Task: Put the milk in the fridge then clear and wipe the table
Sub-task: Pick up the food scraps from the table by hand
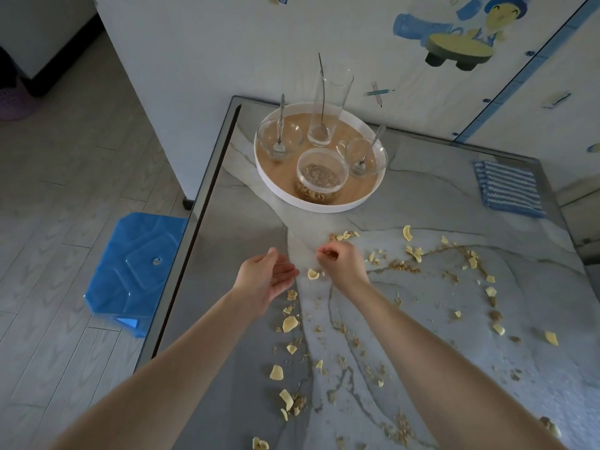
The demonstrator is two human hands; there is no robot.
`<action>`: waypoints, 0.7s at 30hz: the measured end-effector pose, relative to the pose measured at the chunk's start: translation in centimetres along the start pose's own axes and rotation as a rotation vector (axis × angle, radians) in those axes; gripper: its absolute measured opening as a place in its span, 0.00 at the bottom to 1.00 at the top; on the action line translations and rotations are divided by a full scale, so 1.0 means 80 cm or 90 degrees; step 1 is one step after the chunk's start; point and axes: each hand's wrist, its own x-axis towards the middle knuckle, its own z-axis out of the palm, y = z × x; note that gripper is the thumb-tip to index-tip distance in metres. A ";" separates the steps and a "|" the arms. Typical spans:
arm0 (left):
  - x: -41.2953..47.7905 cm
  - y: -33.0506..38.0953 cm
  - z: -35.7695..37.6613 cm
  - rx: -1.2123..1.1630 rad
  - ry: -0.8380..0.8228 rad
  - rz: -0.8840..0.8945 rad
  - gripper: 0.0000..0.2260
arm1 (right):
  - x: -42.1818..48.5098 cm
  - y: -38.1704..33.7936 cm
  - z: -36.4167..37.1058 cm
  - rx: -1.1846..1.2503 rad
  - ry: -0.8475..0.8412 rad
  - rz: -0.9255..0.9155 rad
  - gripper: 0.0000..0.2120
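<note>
Nearest: left forearm (162, 368) and right forearm (438, 352), bare, in from bottom edge, stretched over grey marbled table (422, 190).

Crumbs (402, 266) and pale flakes (290, 323) scattered over near half of table: from bottom edge up to both hands, and out toward right side. Thickest along a line below left hand and in a band right of right hand.

Left hand (268, 280): palm up, fingers straight and close together, slightly cupped, nothing visible in it. Held near table's left side.

Right hand (341, 264): just beside left, knuckles up, fingers curled in, tips bunched on a small pinch of crumbs. One flake on table between the two hands.

Far left of table: round white tray (324, 207), wood-coloured floor. In it:
- tall glass (331, 105), upright, long spoon standing inside
- two glass bowls (281, 138), one left, one right, spoons (280, 121) leaning in each
- clear tub (321, 177) at front, cereal inside

Far right of table: folded cloth (508, 190), blue and white stripes, lying flat, well apart from tray.

Left of table, on floor: blue stool (136, 267), one corner under table edge. Wall (227, 43) behind, cartoon stickers toward right.
</note>
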 end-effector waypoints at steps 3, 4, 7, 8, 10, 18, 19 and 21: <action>-0.006 -0.008 0.014 -0.068 -0.036 -0.078 0.17 | -0.024 -0.028 -0.019 0.171 -0.016 -0.020 0.08; -0.008 -0.011 0.018 -0.079 -0.054 -0.090 0.17 | -0.034 -0.038 -0.021 0.180 -0.038 -0.048 0.08; -0.009 -0.021 0.029 -0.155 -0.095 -0.101 0.16 | -0.064 -0.051 -0.022 0.105 -0.095 -0.153 0.10; -0.009 -0.024 0.031 -0.184 -0.106 -0.106 0.15 | -0.071 -0.050 -0.021 0.061 -0.106 -0.189 0.11; -0.010 -0.030 0.034 -0.224 -0.144 -0.103 0.14 | -0.079 -0.044 -0.022 0.003 -0.133 -0.241 0.13; -0.027 -0.033 0.037 -0.281 -0.068 -0.024 0.11 | -0.063 -0.017 -0.049 0.121 -0.028 -0.242 0.09; -0.027 -0.033 0.035 -0.288 -0.051 -0.030 0.11 | -0.053 -0.009 -0.053 0.099 -0.014 -0.229 0.09; -0.030 -0.033 0.031 -0.290 -0.033 -0.035 0.12 | -0.025 0.011 -0.058 0.014 -0.009 -0.193 0.11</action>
